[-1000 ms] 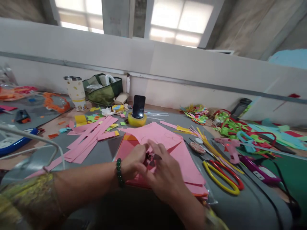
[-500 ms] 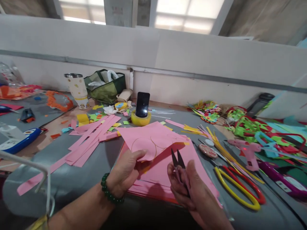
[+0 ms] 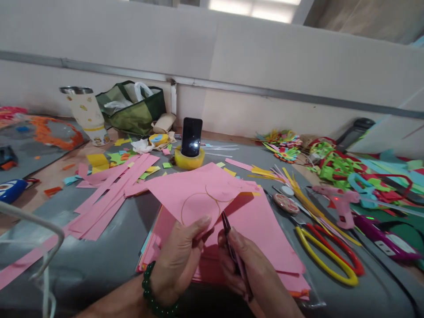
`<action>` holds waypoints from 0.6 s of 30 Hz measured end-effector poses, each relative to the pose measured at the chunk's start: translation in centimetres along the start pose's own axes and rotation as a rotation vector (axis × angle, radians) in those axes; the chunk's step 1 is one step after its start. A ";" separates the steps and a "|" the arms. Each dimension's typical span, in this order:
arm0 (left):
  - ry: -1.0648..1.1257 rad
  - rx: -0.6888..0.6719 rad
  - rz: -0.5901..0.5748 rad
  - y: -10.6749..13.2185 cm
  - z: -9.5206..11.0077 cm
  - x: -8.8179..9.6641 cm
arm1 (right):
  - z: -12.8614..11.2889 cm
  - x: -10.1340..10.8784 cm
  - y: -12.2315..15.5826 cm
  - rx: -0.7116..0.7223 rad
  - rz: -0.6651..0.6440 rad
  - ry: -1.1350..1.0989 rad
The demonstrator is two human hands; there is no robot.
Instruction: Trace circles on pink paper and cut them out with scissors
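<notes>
At the near edge of the grey table (image 3: 99,265), over a stack of pink paper (image 3: 265,229) – both hands are at work.

Left hand (image 3: 180,260): thumb on top and fingers beneath, pinching the near edge of a pink sheet (image 3: 195,190) and holding it lifted just above the stack. The sheet lies nearly flat, with its long axis running left to right and one corner pointing left toward the pink strips (image 3: 109,194).

Right hand (image 3: 245,274): fingers wrapped around black snips (image 3: 228,227). Their long axis runs from the palm up and away, tips pointing toward the far wall and a little left. The blades stand narrow, almost together, at the sheet's near edge.

Progress, as I judge it: two pencilled circles (image 3: 198,207) show on the sheet, one large and one smaller, overlapping. The outlines look whole, with no cut into either – so the marking is done and the cutting is barely begun, if at all.

Around them: yellow and red scissors (image 3: 326,260) and a glue gun (image 3: 334,203) to the right, and a phone (image 3: 191,137) propped in a tape roll (image 3: 189,160) beyond.
</notes>
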State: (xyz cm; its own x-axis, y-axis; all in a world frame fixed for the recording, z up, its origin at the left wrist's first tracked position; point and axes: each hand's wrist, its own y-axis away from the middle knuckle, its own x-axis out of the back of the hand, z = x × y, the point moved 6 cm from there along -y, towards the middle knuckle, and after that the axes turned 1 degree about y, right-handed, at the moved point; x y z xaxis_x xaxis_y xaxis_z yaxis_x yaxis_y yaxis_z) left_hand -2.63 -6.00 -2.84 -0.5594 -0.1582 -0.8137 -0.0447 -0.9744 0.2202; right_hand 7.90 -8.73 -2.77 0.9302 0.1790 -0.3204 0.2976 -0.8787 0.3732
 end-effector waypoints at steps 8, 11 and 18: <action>-0.065 -0.051 -0.005 -0.1 0.3 -0.3 | 0.3 -0.2 0.3 -0.038 0.001 0.009; -0.105 -0.017 -0.011 0.2 0.0 -0.5 | 0.1 -0.6 -0.1 0.006 -0.036 0.113; -0.131 0.052 0.009 0.5 -0.3 -0.6 | 0.2 -0.9 -0.7 0.067 -0.045 0.088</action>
State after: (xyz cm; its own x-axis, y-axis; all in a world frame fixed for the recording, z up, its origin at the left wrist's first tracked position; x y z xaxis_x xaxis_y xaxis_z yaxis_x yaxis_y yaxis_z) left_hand -2.08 -6.43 -2.37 -0.6630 -0.1417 -0.7351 -0.0804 -0.9628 0.2580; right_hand 6.80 -8.36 -2.95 0.9324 0.2549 -0.2563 0.3274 -0.8960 0.3001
